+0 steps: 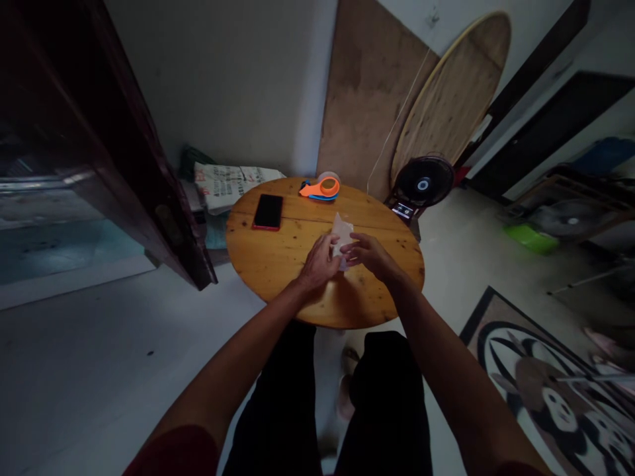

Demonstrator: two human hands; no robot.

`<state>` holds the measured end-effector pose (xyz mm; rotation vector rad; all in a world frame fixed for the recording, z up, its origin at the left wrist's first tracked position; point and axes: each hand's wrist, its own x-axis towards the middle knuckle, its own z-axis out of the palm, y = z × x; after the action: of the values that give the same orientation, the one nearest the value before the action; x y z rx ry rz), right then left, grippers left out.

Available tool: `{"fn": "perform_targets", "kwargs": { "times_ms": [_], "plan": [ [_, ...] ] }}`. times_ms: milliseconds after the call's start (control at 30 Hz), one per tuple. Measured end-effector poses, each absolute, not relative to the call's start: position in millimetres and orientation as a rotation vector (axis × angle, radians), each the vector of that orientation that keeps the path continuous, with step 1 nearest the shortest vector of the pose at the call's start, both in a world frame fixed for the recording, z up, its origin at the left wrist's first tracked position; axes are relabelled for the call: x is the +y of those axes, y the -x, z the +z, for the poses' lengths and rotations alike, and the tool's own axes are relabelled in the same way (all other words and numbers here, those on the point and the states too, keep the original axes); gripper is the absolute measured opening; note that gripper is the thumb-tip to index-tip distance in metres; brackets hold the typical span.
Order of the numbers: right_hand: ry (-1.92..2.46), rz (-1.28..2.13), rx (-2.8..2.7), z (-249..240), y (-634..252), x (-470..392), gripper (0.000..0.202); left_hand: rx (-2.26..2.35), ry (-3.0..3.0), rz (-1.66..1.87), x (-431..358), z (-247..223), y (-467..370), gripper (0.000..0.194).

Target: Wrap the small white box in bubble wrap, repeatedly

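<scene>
A small pale, translucent wrapped packet (342,231) is between my two hands, over the middle of the round wooden table (292,264). My left hand (320,260) grips its left side, with thumb and fingers pressed on it. On the right side, the bent fingers of my right hand (368,254) close on the packet's lower part. What lies inside the wrap is too dim to tell. Beyond the packet, an orange and blue tape dispenser (322,188) lies near the table's far edge. A dark-screened phone with a red edge (268,212) rests on the left.
A black fan (424,184) stands just past the table's right edge, with a small lit screen (401,210) below it. A printed sack (233,185) is behind the table at left. A panda-patterned mat (540,390) lies on the floor at right.
</scene>
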<state>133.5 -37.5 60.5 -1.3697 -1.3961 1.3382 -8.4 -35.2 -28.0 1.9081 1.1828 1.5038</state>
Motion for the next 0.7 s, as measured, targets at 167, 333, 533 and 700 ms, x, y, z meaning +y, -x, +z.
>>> {"fn": "perform_targets", "kwargs": {
  "times_ms": [167,333,533,700],
  "plan": [
    [1.497,1.199,-1.511,52,-126,-30,0.052,1.139,-1.706,1.525,-25,-35,10,0.024],
    [1.501,1.076,-1.736,51,-127,-20,0.047,1.182,-1.746,1.528,-21,-35,8,0.013],
    [1.497,1.183,-1.716,67,-127,-19,0.048,1.182,-1.895,1.514,-23,-32,6,0.006],
    [1.503,1.349,-1.513,71,-131,-20,0.049,1.190,-1.969,1.498,-27,-30,6,0.006]
  ]
}}
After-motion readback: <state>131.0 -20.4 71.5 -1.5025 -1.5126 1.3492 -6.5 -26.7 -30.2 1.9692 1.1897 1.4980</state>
